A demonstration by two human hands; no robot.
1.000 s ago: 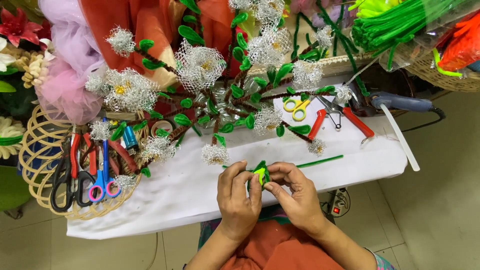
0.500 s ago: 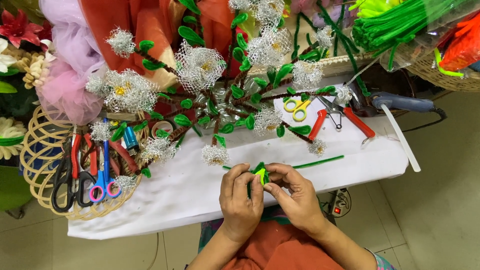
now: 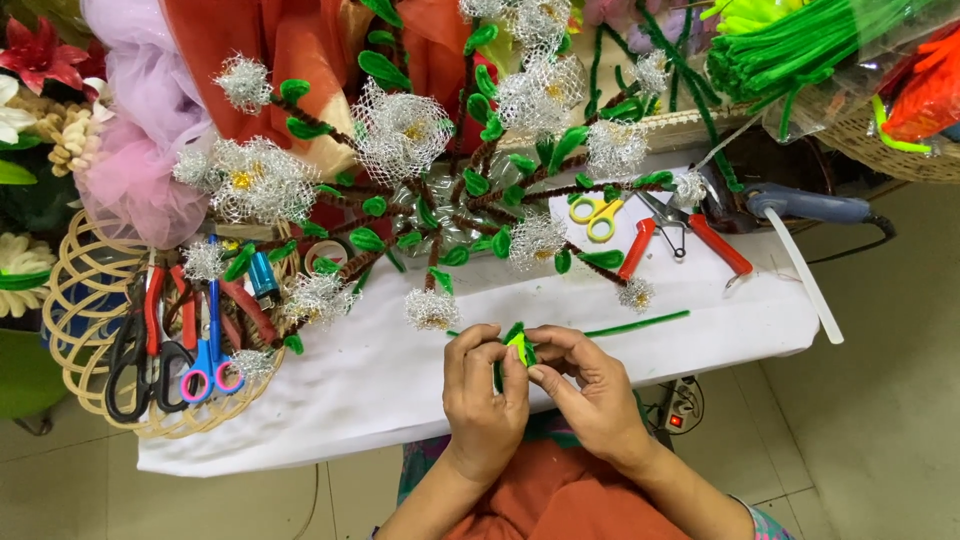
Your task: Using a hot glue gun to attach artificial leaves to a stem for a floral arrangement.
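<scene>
Both hands meet low in the frame, just right of centre: my left hand (image 3: 487, 390) and right hand (image 3: 590, 390) pinch a small green pipe-cleaner leaf (image 3: 519, 347) between their fingertips, fingers curled closed around it, right at the near edge of the white surface (image 3: 380, 380). Just beyond the leaf, a straight green pipe cleaner (image 3: 637, 323) lies on the cloth. Above it, right of centre, I see red-handled pliers (image 3: 690, 240) and yellow scissors (image 3: 594, 216). A branch of silver mesh flowers (image 3: 400, 135) fills the upper middle. At the left, a wicker basket (image 3: 75, 330) holds blue scissors (image 3: 212, 355).
</scene>
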